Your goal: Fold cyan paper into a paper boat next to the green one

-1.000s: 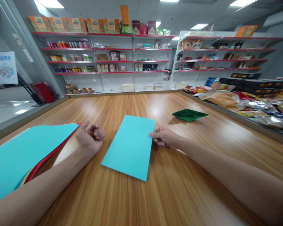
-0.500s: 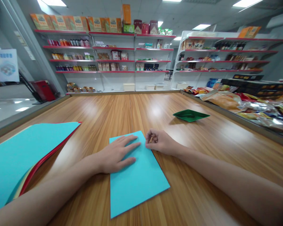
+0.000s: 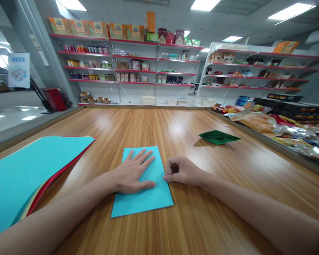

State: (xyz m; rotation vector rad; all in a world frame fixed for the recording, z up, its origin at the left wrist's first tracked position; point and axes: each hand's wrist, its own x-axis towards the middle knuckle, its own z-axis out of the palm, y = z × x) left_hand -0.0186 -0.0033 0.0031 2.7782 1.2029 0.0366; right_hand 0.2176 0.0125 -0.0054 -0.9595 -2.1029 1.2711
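A folded sheet of light-blue paper (image 3: 155,196) lies flat on the wooden table, its long sides running away from me. My left hand (image 3: 134,171) rests flat on top of it, fingers spread and pointing away. At the paper's right edge is my right hand (image 3: 179,170), fingers curled and thumb pressed to the forefinger. The tips touch that edge; how much paper is between them is hard to see. A green folded-paper boat (image 3: 219,137) sits apart, farther off to the right.
A stack of blue, red and cream paper sheets (image 3: 42,166) lies at the left, under my left forearm's side. Packaged snacks (image 3: 289,131) are heaped beyond the table's right rim. Stocked shelves (image 3: 133,58) stand behind the table.
The blue paper has turned to lie straighter, its near edge now farther from me. My left fingers have spread wider. My right hand has slid nearer along the right edge.
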